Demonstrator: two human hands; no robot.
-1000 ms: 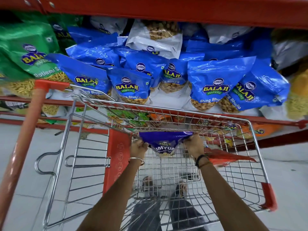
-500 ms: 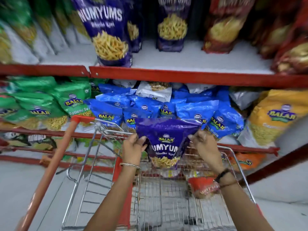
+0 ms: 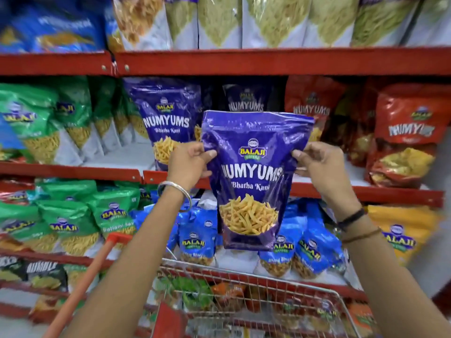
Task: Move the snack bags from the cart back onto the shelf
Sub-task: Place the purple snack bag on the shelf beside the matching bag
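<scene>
I hold a purple Numyums snack bag upright in the air in front of the shelves. My left hand grips its left edge and my right hand grips its right edge. Behind it, on the middle shelf, stand matching purple Numyums bags, one to the left and another further back in the gap. The wire cart is below my arms; I cannot tell what lies inside it.
Green bags fill the shelf to the left and red bags to the right. Blue bags sit on the shelf below. The cart's orange handle slants up at lower left. The upper shelf edge runs overhead.
Both hands have lifted the purple bag out of the cart up to the level of the middle shelf. The view has tilted upward with it.
</scene>
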